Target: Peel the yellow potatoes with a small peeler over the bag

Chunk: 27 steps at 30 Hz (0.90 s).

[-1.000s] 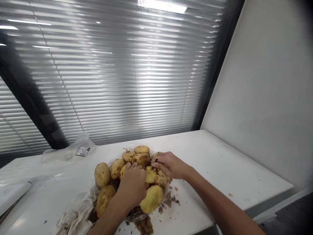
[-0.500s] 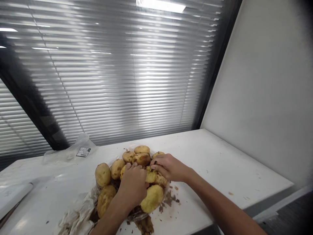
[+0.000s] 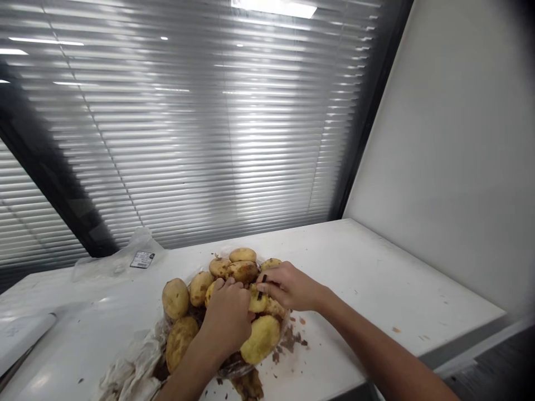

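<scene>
My left hand [image 3: 230, 309] is closed around a partly peeled potato [image 3: 258, 303], whose bare yellow flesh shows to the right of my fingers. Between thumb and fingers, my right hand [image 3: 283, 285] pinches a small dark blade-like piece [image 3: 261, 287] against that potato; its exact kind is too small to make out. Around both hands lies a heap of potatoes, some brown-patched, on clear plastic. A peeled yellow potato [image 3: 259, 340] rests below my hands, and an oval potato [image 3: 242, 272] sits just above them. At the left of the heap is a pale potato [image 3: 175, 298].
Brown peelings [image 3: 289, 341] are scattered on the white table [image 3: 334, 262] right of the heap. A crumpled whitish cloth or bag [image 3: 132, 367] lies front left. Behind are a clear plastic bag [image 3: 121, 259] with a label and window blinds [image 3: 188, 139]. A flat white object [image 3: 23, 337] lies far left.
The dark piece in my right hand has tilted and now shows more of its length against the potato. My left hand keeps its hold in the same place.
</scene>
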Each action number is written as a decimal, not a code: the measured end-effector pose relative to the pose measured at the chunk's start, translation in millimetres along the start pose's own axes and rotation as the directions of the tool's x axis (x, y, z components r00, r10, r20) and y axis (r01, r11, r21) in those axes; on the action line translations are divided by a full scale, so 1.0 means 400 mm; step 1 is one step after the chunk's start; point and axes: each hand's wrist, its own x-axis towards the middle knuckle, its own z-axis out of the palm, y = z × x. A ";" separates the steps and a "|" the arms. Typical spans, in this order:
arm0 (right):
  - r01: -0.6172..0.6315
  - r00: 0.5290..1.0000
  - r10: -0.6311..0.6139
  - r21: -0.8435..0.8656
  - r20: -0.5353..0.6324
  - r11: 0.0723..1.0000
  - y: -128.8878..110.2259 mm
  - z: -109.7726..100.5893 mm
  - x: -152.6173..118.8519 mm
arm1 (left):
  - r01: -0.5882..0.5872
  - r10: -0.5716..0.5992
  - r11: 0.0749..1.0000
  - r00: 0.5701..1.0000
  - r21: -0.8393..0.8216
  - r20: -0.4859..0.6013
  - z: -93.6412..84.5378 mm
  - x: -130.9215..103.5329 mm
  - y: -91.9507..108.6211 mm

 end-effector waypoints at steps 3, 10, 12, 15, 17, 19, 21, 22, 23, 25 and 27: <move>-0.018 1.000 0.018 -0.023 0.010 1.000 -0.001 -0.001 0.002 | -0.001 0.001 1.000 1.000 0.003 -0.001 0.001 -0.001 0.000; -0.024 1.000 0.024 -0.062 0.012 0.998 -0.006 0.005 0.000 | 0.005 -0.005 1.000 1.000 0.000 0.007 -0.002 0.002 0.002; -0.023 0.998 0.027 -0.071 0.061 0.997 -0.006 0.009 -0.001 | 0.002 -0.002 1.000 1.000 0.006 0.005 0.000 0.002 0.001; -0.018 1.000 0.020 -0.103 0.018 0.995 -0.001 0.013 -0.002 | -0.001 0.001 1.000 1.000 0.004 -0.004 0.002 0.001 0.002; -0.008 0.999 0.003 -0.104 -0.052 0.995 0.001 0.011 -0.003 | 0.001 -0.001 1.000 1.000 0.000 -0.003 0.000 0.001 0.003; 0.004 0.996 -0.010 -0.068 -0.090 0.998 -0.002 0.005 -0.004 | 0.004 -0.004 1.000 1.000 0.001 0.000 -0.001 0.001 0.003; 0.013 0.997 -0.014 -0.017 -0.074 1.000 -0.006 -0.002 -0.005 | 0.001 -0.001 1.000 1.000 0.000 -0.004 0.000 0.001 0.002; 0.012 0.999 -0.013 -0.001 -0.051 1.000 -0.008 -0.004 -0.005 | -0.002 0.002 1.000 1.000 -0.001 -0.007 0.001 0.001 0.001; 0.010 1.000 -0.010 0.001 -0.025 1.000 -0.009 -0.006 -0.006 | -0.003 0.003 1.000 1.000 -0.002 -0.006 0.003 0.001 0.000; -0.003 1.000 0.004 -0.013 0.013 1.000 -0.007 -0.004 -0.006 | -0.002 0.002 1.000 1.000 0.000 -0.006 0.006 0.001 0.000; -0.005 1.000 0.005 -0.037 0.001 0.999 -0.002 0.000 -0.006 | 0.003 -0.003 1.000 1.000 0.007 -0.006 0.007 0.001 0.000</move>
